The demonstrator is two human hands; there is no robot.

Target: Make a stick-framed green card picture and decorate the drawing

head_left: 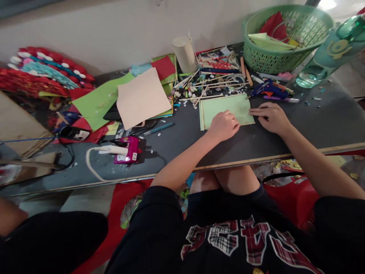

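A light green paper card (221, 106) lies on the dark table, with thin pale sticks running along its top and bottom edges. My left hand (224, 126) rests on the card's lower part, fingers curled and closed at the bottom edge. What sits under those fingertips is hidden. At the card's right edge is my right hand (272, 117); its index and middle fingers reach out flat and touch the edge, and it grasps nothing visible. Just beyond the right hand lies a blue glue gun (268, 89), its nozzle pointing toward the card's upper right corner.
Sticks, pebbles and paper bits (196, 85) litter the table behind the card. A green basket (270, 62) and a clear bottle (310, 72) stand at the back right. Leftward are a beige sheet (144, 99), a pen (158, 129) and a purple power adapter (131, 146) with a cable.
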